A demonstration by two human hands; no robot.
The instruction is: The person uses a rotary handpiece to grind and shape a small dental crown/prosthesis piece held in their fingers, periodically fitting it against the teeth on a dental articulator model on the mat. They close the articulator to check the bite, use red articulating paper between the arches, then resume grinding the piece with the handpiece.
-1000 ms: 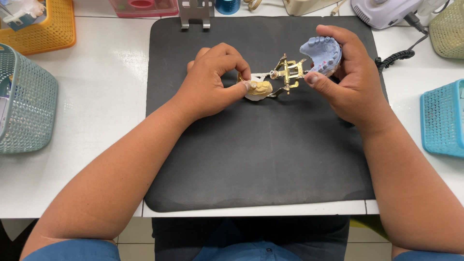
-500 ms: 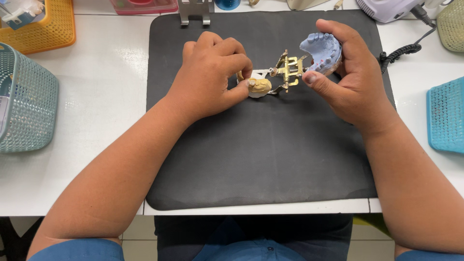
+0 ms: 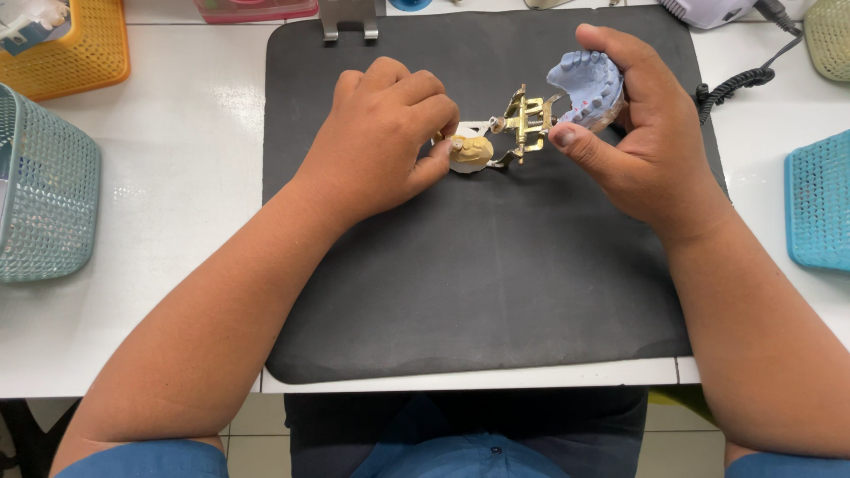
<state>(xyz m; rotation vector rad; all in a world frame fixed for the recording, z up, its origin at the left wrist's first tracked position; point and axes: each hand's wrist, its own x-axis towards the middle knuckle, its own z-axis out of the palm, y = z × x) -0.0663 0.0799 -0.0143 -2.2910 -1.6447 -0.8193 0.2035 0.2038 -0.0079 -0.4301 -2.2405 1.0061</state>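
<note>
My left hand [image 3: 382, 137] pinches a small yellow dental cast [image 3: 469, 149] between thumb and fingers, over the black mat [image 3: 478, 283]. A brass hinged articulator [image 3: 522, 124] joins that cast to a blue-grey dental arch cast [image 3: 584, 84]. My right hand [image 3: 637, 133] is wrapped around the blue-grey cast from the right, thumb pressed near the brass hinge. Both hands hold the assembly just above the mat's far half.
A pale green mesh basket [image 3: 40, 186] stands at the left, an orange basket [image 3: 75, 49] at the far left, a blue basket [image 3: 819, 204] at the right. A coiled black cord [image 3: 739, 80] and a metal stand [image 3: 348, 22] lie at the back. The table's front edge is near my body.
Both hands stay on the casts and articulator. My left fingers have curled tighter over the yellow cast; the assembly has barely shifted.
</note>
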